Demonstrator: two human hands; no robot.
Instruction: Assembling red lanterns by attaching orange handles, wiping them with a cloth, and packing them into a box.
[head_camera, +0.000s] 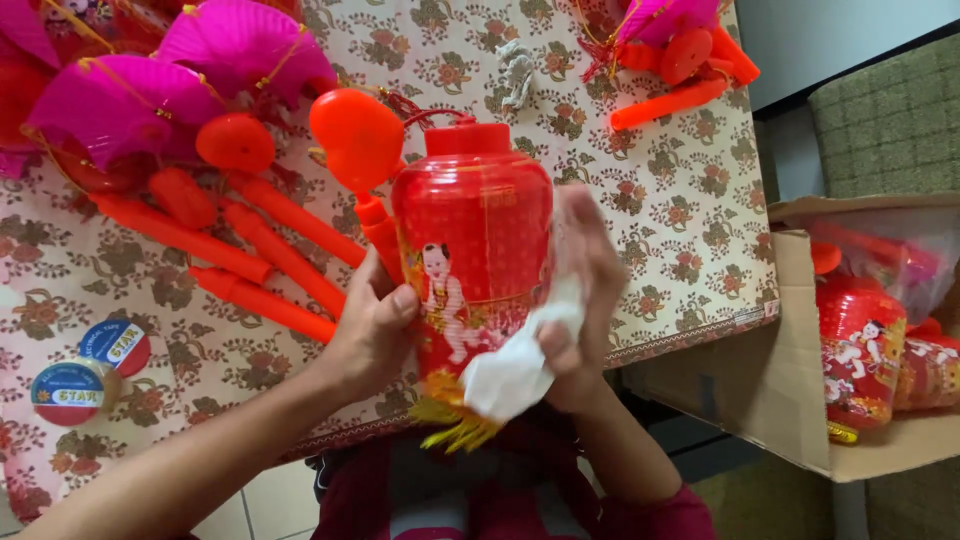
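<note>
The left hand (375, 325) grips the red plastic lantern (472, 250) from its side, thumb on the printed front and fingers curled round the back, holding it up above the near edge of the table (690, 200). The right hand (580, 290) presses a crumpled white cloth (515, 370) flat against the lantern's lower right face, its fingers spread over the cloth and closed on it rather than on the lantern itself.

The step in hand looks like wiping the lantern's shell. To do it well, the left hand's grip should stay firm but light, since the thin shell probably dents easily. The cloth is best moved in smooth strokes along the curve, with the left hand turning the lantern so that each face comes under it. The yellow tassel (455, 425) hanging from the bottom sits just beside the cloth and could snag, so strokes should stop short of it. The orange handle sticks (270, 255) lying on the table are near the left wrist; keeping the lantern raised avoids knocking them
</note>
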